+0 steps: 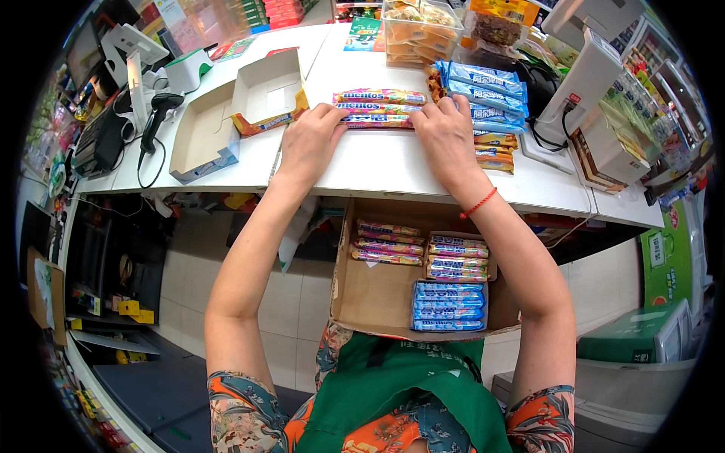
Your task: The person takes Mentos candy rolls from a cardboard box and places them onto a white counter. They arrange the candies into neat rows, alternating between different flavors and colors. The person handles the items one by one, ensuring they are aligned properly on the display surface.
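Observation:
Several pink-and-yellow Mentos rolls [380, 108] lie side by side on the white counter. At their left end are the fingers of my left hand [312, 136], gripping the nearest roll. My right hand [446, 136] has its fingers on the right end of that roll; its fingertips are partly hidden. Just right of it are stacked blue-wrapped bars [487, 93], with orange-wrapped bars [494, 153] nearer me. Below the counter edge, a cardboard box [371, 297] holds more pink rolls [388, 242], rolls in a small carton [457, 257], and blue Mentos rolls [448, 306].
Two opened display boxes, one yellow-edged [272, 90] and one blue-edged [205, 133], sit left on the counter [354, 164]. Beyond them is a barcode scanner [156, 122] with its cable. A clear plastic tub [422, 34] stands behind the rolls, and a white device [580, 85] at right.

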A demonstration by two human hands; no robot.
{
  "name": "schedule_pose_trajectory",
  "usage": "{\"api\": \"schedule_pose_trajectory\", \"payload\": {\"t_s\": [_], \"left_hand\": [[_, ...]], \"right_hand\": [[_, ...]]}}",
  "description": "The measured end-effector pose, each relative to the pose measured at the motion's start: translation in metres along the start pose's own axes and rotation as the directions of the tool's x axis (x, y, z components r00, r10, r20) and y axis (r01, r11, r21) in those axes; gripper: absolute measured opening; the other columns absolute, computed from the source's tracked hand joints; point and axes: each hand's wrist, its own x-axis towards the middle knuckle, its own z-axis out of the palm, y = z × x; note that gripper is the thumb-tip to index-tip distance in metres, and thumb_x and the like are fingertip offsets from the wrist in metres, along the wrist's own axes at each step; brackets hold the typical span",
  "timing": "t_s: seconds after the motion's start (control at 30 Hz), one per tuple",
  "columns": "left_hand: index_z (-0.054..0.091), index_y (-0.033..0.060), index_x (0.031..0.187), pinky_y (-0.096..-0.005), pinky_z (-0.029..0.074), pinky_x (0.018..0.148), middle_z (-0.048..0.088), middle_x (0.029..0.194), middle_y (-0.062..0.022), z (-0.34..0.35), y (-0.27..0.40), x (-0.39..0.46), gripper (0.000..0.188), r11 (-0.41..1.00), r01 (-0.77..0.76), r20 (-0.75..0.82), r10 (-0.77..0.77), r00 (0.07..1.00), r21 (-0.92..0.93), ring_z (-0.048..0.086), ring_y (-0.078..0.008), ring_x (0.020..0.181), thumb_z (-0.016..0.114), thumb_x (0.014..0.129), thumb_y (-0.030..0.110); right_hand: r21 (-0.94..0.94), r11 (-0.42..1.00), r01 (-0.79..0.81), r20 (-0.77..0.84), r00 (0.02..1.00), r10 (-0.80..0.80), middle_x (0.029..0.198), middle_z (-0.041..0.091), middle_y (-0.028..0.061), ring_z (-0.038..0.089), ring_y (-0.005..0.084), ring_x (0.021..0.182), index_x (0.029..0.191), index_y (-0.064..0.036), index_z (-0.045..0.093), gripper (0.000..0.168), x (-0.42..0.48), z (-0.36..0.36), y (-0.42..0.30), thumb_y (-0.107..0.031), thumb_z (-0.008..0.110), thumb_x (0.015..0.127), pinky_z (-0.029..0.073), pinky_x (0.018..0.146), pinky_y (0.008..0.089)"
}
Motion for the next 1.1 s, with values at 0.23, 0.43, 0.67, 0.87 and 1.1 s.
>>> {"api": "schedule_pose_trajectory", "payload": {"t_s": [0.23,0.43,0.67,0.87,1.1], "left_hand": [[0.072,0.0070,0.107,-0.0398,0.055,0.084,0.071,0.106,-0.0089,-0.022,0.034,-0.001,0.019,0.994,-0.112,-0.094,0.111,0.989,-0.003,0.068,-0.0285,0.100,0.074,0.088,0.009],[0.071,0.0065,0.101,-0.0393,0.055,0.080,0.068,0.097,-0.0082,-0.023,0.104,-0.022,0.019,0.946,-0.241,-0.081,0.229,0.970,-0.218,0.066,-0.0285,0.093,0.075,0.083,0.003],[0.070,0.0070,0.101,-0.0369,0.055,0.076,0.064,0.093,-0.0058,0.022,0.163,-0.071,0.017,0.876,-0.305,0.068,0.354,0.933,-0.373,0.063,-0.0259,0.086,0.076,0.084,0.009],[0.067,0.0042,0.110,-0.0423,0.054,0.086,0.064,0.101,-0.0103,0.084,0.182,-0.108,0.024,0.882,-0.224,0.321,0.371,0.871,-0.414,0.063,-0.0303,0.097,0.071,0.086,0.007],[0.066,0.0009,0.111,-0.0459,0.055,0.086,0.065,0.105,-0.0142,0.135,0.186,-0.138,0.025,0.930,-0.218,0.469,0.340,0.815,-0.297,0.062,-0.0343,0.103,0.069,0.087,0.007]], "right_hand": [[0.116,0.993,0.029,-0.108,0.994,-0.016,0.082,0.063,0.0080,0.059,0.0253,0.088,0.077,-0.007,0.063,0.005,-0.003,-0.037,-0.001,-0.003,0.065,0.077,0.045,0.093,0.0390],[0.278,0.960,-0.029,-0.107,0.992,0.061,0.080,0.059,0.0078,0.058,0.0273,0.085,0.080,-0.007,0.060,0.007,-0.050,-0.082,-0.006,-0.002,0.064,0.078,0.050,0.079,0.0384],[0.310,0.927,-0.212,0.101,0.977,0.190,0.080,0.059,0.0083,0.058,0.0273,0.081,0.084,-0.005,0.063,0.009,-0.144,-0.109,0.004,-0.001,0.068,0.079,0.052,0.072,0.0387],[0.269,0.873,-0.406,0.455,0.853,0.257,0.090,0.065,0.0128,0.065,0.0338,0.090,0.092,-0.003,0.067,0.011,-0.227,-0.090,0.014,-0.003,0.070,0.082,0.055,0.078,0.0437],[0.114,0.902,-0.416,0.626,0.735,0.259,0.091,0.067,0.0166,0.069,0.0345,0.093,0.093,-0.001,0.066,0.016,-0.282,-0.055,0.020,0.002,0.065,0.078,0.057,0.081,0.0421]]}}
